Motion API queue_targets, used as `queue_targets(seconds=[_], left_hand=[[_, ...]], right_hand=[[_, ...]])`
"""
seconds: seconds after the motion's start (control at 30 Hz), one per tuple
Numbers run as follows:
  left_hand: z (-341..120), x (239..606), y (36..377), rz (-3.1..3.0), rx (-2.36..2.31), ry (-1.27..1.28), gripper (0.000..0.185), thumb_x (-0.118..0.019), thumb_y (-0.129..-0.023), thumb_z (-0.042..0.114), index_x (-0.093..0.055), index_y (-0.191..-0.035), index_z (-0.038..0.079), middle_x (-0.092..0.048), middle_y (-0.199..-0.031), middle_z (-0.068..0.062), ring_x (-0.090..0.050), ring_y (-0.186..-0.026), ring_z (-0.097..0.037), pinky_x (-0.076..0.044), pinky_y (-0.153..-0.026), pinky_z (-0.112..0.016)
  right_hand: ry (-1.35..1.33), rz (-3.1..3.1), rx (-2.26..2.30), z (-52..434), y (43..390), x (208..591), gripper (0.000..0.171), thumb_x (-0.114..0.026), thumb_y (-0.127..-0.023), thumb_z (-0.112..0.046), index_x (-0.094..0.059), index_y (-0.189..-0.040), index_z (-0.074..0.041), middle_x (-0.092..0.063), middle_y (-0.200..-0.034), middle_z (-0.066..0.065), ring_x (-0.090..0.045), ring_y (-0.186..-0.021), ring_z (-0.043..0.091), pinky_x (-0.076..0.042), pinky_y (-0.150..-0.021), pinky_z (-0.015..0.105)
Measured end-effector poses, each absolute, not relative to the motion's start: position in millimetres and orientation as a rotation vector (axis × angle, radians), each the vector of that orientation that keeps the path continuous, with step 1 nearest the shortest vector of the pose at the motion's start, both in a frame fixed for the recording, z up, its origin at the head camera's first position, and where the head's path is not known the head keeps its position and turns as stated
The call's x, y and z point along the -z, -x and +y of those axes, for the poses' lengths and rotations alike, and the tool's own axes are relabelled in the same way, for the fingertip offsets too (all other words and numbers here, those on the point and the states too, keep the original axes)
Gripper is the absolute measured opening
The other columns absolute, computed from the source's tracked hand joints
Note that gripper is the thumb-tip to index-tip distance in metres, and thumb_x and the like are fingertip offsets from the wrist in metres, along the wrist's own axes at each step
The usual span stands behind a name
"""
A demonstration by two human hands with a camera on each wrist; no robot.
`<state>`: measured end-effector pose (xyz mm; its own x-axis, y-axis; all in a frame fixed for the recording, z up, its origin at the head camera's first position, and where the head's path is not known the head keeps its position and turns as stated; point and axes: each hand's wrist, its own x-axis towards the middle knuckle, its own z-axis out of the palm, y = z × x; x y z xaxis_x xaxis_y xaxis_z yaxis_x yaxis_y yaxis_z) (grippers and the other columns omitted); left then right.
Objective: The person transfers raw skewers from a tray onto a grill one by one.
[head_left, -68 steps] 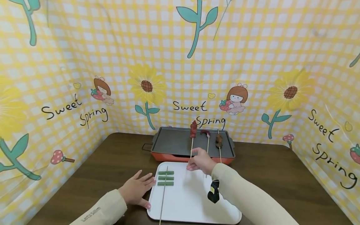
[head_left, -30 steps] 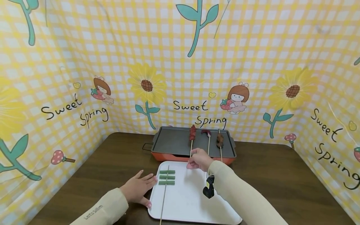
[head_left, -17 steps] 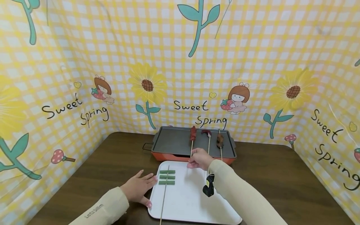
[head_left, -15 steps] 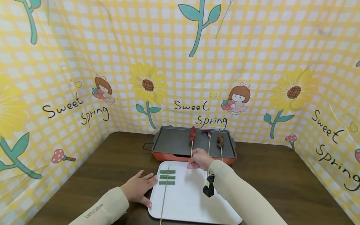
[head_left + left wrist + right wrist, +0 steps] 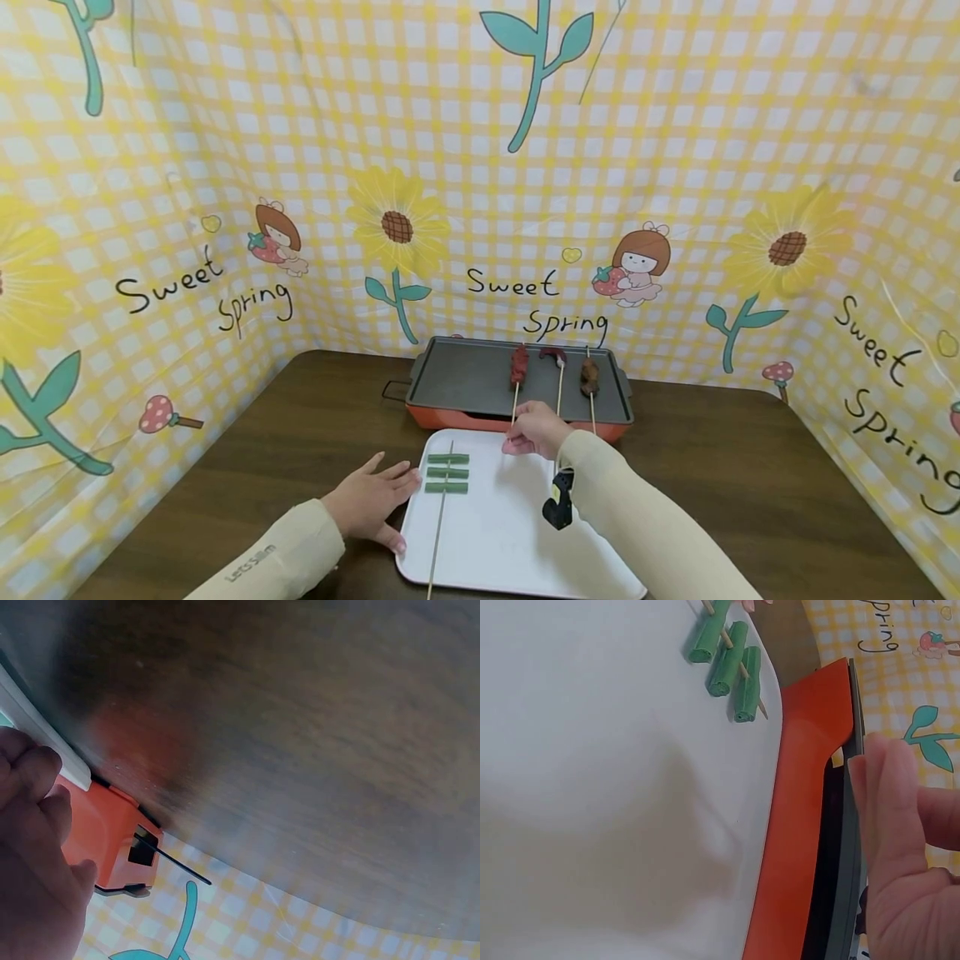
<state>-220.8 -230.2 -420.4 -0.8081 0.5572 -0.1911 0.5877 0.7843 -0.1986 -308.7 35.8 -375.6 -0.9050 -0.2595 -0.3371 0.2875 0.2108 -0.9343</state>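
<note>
1. While pinching the thin stick at its near end, right hand point(image 5: 536, 429) poised at the front rim of the grill point(image 5: 465, 383); grip seemingly closed, fingers curled about the stick of the red meat skewer point(image 5: 519, 364), though the right wrist view shows only fingers point(image 5: 889, 825) beside the orange rim, no stick.
2. Meat end lying on the dark plate of the grill, stick running back over the rim to the grip. Judged step: settling this skewer flat. Lower the stick end gently and let go only once the meat sits steady.
3. Two neighbours just to the right: a small red skewer point(image 5: 551, 354) and a brown skewer point(image 5: 588, 377), near but apart. Hold the stick parallel to theirs to avoid nudging them.
4. Stay off the plate with the fingertips; likely hot.
5. Left hand point(image 5: 371, 504) relaxed and flat, fingers straight, resting on the table point(image 5: 315, 433) against the left edge of the white tray point(image 5: 510, 542). Good for steadying the tray.
6. Green vegetable skewer point(image 5: 446, 472) lying on the tray's left part, well apart from the grip.
</note>
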Motion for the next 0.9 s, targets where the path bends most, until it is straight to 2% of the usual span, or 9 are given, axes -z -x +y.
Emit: queue_targets(seconds=[0.23,0.5,0.67,0.9], left_hand=[[-228.2,419.3,220.9,2.862,0.483,-0.922,0.09,-0.058,-0.073,0.072,-0.052,-0.139,0.011,-0.05,-0.142,-0.001,-0.038,-0.136,-0.022,-0.026,-0.109,-0.051],[-229.2,418.9,221.3,2.903,0.461,-0.981,0.095,-0.058,-0.071,0.075,-0.054,-0.134,0.004,-0.056,-0.135,-0.007,-0.041,-0.134,-0.023,-0.026,-0.109,-0.05],[-228.5,418.7,222.7,2.885,0.497,-0.935,0.097,-0.058,-0.07,0.076,-0.053,-0.136,0.004,-0.053,-0.138,-0.008,-0.037,-0.137,-0.022,-0.023,-0.11,-0.049],[-225.2,418.3,223.5,2.858,0.454,-0.868,0.097,-0.062,-0.07,0.073,-0.052,-0.137,0.004,-0.051,-0.141,-0.009,-0.036,-0.137,-0.022,-0.022,-0.111,-0.049]], right_hand=[[-0.022,2.082,1.751,36.2,308.4,375.9,0.047,-0.052,-0.09,0.013,-0.036,-0.135,0.014,-0.062,-0.102,0.031,-0.06,-0.052,0.012,-0.056,-0.058,0.026],[-0.017,2.149,1.775,40.9,312.0,377.8,0.045,-0.051,-0.094,0.007,-0.037,-0.136,0.015,-0.063,-0.102,0.03,-0.061,-0.053,0.012,-0.055,-0.057,0.026],[0.004,2.164,1.757,42.7,310.4,377.2,0.042,-0.051,-0.095,0.005,-0.039,-0.134,0.013,-0.063,-0.1,0.028,-0.061,-0.054,0.013,-0.055,-0.057,0.028],[0.15,2.317,1.679,42.5,294.6,382.9,0.038,-0.052,-0.093,0.002,-0.046,-0.129,0.011,-0.066,-0.083,0.023,-0.061,-0.054,0.015,-0.056,-0.057,0.032]])
